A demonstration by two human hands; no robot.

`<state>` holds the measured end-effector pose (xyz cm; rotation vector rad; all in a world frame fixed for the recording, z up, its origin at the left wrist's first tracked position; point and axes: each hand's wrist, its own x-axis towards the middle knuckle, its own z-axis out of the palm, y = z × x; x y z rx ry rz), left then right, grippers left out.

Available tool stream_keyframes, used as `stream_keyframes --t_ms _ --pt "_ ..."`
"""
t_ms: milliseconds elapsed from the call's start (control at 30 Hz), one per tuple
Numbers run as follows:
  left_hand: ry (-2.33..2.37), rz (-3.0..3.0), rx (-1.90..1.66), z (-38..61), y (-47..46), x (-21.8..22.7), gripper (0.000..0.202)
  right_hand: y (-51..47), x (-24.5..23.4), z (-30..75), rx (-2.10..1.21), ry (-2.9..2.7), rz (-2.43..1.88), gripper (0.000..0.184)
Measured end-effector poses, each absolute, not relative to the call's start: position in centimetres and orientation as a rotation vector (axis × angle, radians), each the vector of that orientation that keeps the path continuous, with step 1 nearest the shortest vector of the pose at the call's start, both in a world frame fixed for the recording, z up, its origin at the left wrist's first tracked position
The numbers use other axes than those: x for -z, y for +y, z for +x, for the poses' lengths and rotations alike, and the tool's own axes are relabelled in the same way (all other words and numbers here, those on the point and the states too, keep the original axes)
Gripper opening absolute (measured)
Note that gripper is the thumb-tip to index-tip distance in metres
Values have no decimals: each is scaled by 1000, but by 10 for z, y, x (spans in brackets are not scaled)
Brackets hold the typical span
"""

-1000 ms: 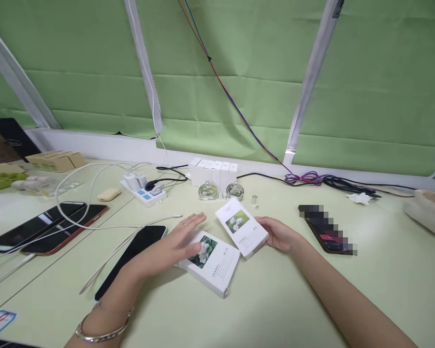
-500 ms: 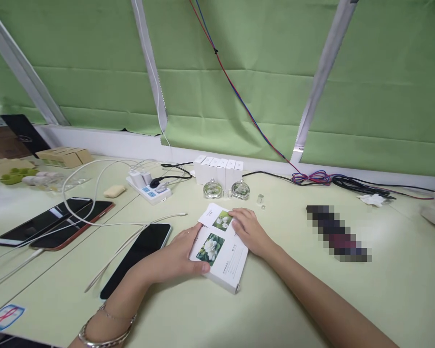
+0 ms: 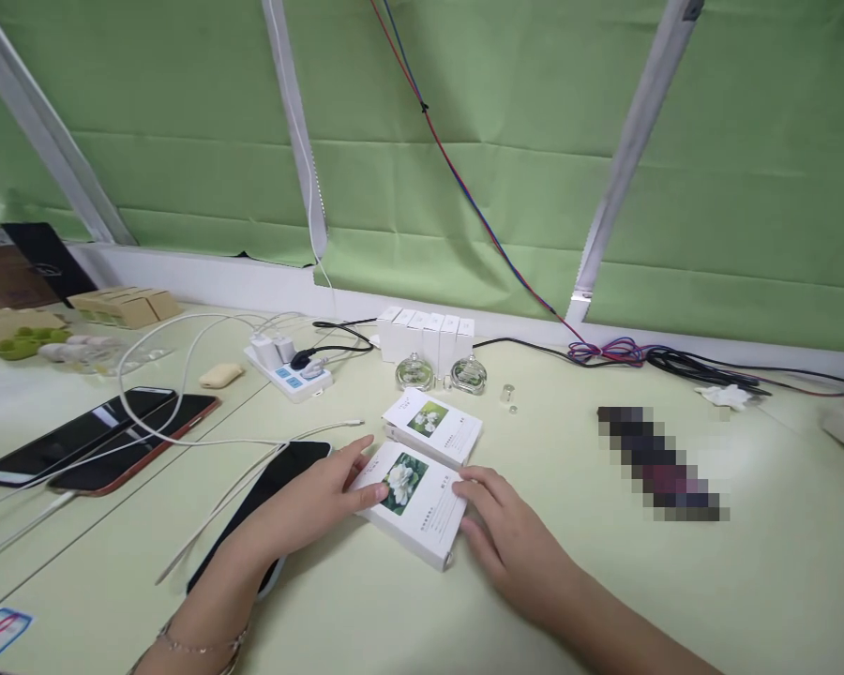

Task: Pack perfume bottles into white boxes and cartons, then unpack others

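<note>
Two flat white boxes with flower pictures lie on the table, one just beyond the other. My left hand (image 3: 314, 499) has its thumb on top of the near white box (image 3: 432, 517) and its fingers along the left edge. From the other side, my right hand (image 3: 515, 542) presses its fingertips against that box's right edge. The far white box (image 3: 459, 429), printed with small white flowers, touches or nearly touches the near one and has no hand on it. Behind them stand a round glass bottle (image 3: 414, 373) and a second glass bottle (image 3: 468, 375).
A row of small white cartons (image 3: 432, 339) stands behind the bottles. To the left are a power strip (image 3: 288, 375), white cables and a black phone (image 3: 253, 506). Small clear caps (image 3: 507, 393) lie right of the bottles. A pixelated dark object (image 3: 661, 464) lies at right.
The near box has shifted left, uncovering more of the far box. My right hand has come from the far box down to the near box's right edge.
</note>
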<state>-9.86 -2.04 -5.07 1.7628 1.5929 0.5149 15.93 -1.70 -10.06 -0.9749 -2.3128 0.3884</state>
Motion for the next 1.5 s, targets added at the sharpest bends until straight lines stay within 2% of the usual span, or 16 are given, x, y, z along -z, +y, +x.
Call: stream_keyframes --t_ms 200,333,433,500,767,833,900,1000,1167,1333,1433,1500 --pt "1618 1724 -489 -97 -19 49 56 -20 96 160 -427 -2403 -963 34" --pt "1688 1757 -517 -96 -19 47 50 -7 93 171 -231 -2409 -950 37" --pt "1751 1780 -491 -96 -19 45 52 20 83 182 -108 -2205 -1075 31" --pt "1741 1764 -480 -97 -20 45 53 48 74 185 -161 -2041 -1266 31" --pt "1856 1702 -714 -105 -15 60 70 150 70 147 -228 -1967 -1638 52" --pt "1925 1727 -785 -103 -13 61 65 162 73 136 -233 -1981 -1684 47" --pt "1909 1814 -808 -100 -13 60 58 167 74 131 -243 -1998 -1699 34" --pt "1733 1981 -779 -95 -17 57 46 161 72 138 -274 -2023 -1677 20" --pt "1592 2175 -735 -89 -22 53 36 110 67 187 -348 -2038 -1602 21" --pt "1485 2297 -847 -69 -26 51 28 46 70 230 -507 -2093 -1488 19" --pt "1337 2317 -787 -37 -34 50 30 24 76 238 -688 -2110 -1335 19" --pt "1239 2284 -707 -11 -39 49 41 18 80 238 -768 -2093 -1269 22"
